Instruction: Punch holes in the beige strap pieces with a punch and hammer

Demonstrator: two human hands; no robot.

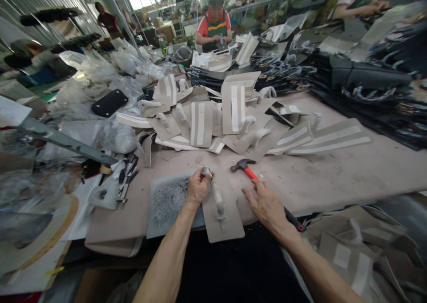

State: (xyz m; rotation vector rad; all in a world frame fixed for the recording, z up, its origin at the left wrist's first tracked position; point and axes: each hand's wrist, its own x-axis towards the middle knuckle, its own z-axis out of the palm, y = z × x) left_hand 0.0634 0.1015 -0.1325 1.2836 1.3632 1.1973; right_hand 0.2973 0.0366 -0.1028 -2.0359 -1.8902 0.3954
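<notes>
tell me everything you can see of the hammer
The hammer is a claw type with a dark, metal-looking head, a bright red-orange shaft and a black grip with red at its butt. It slants from the head, farther off, to the butt, nearer the person. The right hand holds it, hiding its middle. Whether the head touches the tabletop is unclear.

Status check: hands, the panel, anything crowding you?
Left hand gripping small cylinder at far end of beige panel. Right hand holding hammer, right of panel. Panel's handle faces up. Panel pile beyond, clear of both hands.
</notes>
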